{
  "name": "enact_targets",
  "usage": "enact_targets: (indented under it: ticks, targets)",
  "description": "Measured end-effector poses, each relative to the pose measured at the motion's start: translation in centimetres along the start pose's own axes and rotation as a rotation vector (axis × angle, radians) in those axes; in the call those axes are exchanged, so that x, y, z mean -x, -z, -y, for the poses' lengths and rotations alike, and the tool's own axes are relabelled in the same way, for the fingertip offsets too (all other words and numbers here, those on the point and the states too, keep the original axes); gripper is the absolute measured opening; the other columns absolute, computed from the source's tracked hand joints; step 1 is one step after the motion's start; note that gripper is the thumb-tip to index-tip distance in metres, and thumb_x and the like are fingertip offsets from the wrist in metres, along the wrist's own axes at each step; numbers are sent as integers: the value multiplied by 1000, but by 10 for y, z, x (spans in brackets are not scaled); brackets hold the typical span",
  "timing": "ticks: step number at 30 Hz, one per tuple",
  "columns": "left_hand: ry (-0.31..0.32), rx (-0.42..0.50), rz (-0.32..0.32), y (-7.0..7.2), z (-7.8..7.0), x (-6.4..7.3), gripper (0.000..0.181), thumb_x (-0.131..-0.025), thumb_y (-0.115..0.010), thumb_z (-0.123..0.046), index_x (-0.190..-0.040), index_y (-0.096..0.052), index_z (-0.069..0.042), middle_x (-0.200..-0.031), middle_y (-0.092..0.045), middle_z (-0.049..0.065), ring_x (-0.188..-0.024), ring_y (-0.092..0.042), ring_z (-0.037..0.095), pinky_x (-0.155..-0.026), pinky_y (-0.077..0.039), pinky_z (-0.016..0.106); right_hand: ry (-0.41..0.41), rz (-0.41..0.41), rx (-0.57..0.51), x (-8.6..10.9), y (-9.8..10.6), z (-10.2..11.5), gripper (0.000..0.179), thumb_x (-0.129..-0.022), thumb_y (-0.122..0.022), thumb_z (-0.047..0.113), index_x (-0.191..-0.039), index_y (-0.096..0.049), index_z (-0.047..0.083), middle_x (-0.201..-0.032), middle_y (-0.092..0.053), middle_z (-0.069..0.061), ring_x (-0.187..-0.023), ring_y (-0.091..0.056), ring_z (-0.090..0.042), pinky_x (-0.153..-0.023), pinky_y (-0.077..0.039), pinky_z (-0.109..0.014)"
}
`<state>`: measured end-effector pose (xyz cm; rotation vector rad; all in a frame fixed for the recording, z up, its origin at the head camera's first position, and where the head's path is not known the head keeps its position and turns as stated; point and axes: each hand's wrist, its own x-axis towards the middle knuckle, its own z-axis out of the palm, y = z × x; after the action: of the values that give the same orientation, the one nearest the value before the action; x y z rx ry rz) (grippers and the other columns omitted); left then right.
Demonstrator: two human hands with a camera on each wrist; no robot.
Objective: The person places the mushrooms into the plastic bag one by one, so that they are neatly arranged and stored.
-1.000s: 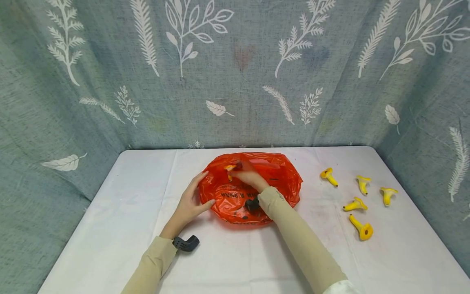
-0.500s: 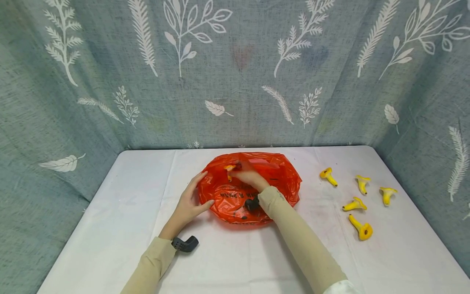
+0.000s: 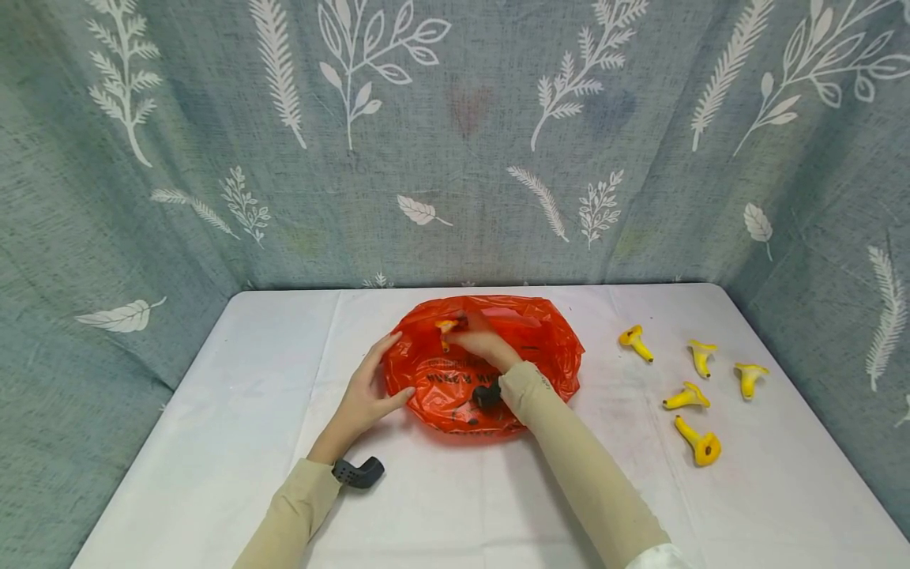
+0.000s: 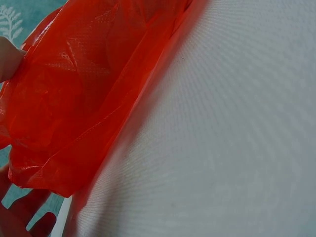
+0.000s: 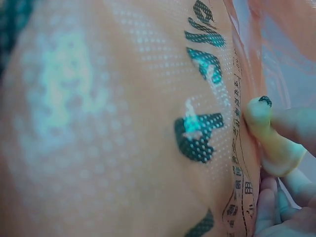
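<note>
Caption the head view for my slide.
Right hand holding a yellow mushroom in an open red bag, left hand touching its side, five more mushrooms on the white table.

Red plastic bag, thin, glossy and translucent, with black print across its near wall; it lies crumpled and spread on the white-covered table, its mouth gaping. Yellow mushroom, with flared cap and slender stem, dark at the stem's tip; pinched in the right hand within the bag's outline, cap uppermost in the head view, stem pointing toward the near side.
</note>
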<state>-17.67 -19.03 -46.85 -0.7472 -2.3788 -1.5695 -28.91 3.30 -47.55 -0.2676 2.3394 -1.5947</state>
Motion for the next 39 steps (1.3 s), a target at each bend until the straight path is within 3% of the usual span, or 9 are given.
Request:
enact_targets:
  ticks: [10,17,23,30,39]
  targets:
    - [-2,-7,-4,0,-1,0,82,-79,-79,1,-148,-37,3,-153,-36,20,-144,-30,35,-115,-23,59,18,18,-54,-1,1,0,39,-93,-67,10,-128,-51,1,-129,-55,-16,-115,-55,-30,-101,-46,-41]
    - [2,-5,0,0,-1,0,81,-79,-79,1,-149,-37,4,-154,-36,20,-144,-30,36,-114,-23,59,0,0,-32,0,1,1,41,-92,-69,13,-128,-51,1,-132,-53,-14,-115,-55,-28,-99,-47,-39]
    - [6,-4,1,0,-1,0,82,-79,-79,1,-149,-37,3,-154,-35,20,-144,-30,35,-114,-23,59,22,36,-62,1,2,1,38,-91,-69,10,-126,-57,1,-124,-60,-14,-111,-57,-27,-99,-47,-40]
    - [1,-3,-3,0,-1,0,81,-79,-79,1,-149,-37,3,-154,-35,19,-144,-29,35,-115,-23,59,15,27,-46,0,2,1,45,-91,-71,13,-130,-50,5,-131,-54,-13,-114,-55,-27,-100,-48,-40]
    - [4,-11,-4,0,0,1,81,-79,-79,0,-149,-37,3,-154,-35,19,-143,-30,38,-114,-23,61,-116,180,-56,12,6,24,38,-96,-63,21,-128,-52,2,-123,-56,-11,-117,-50,-26,-107,-39,-44]
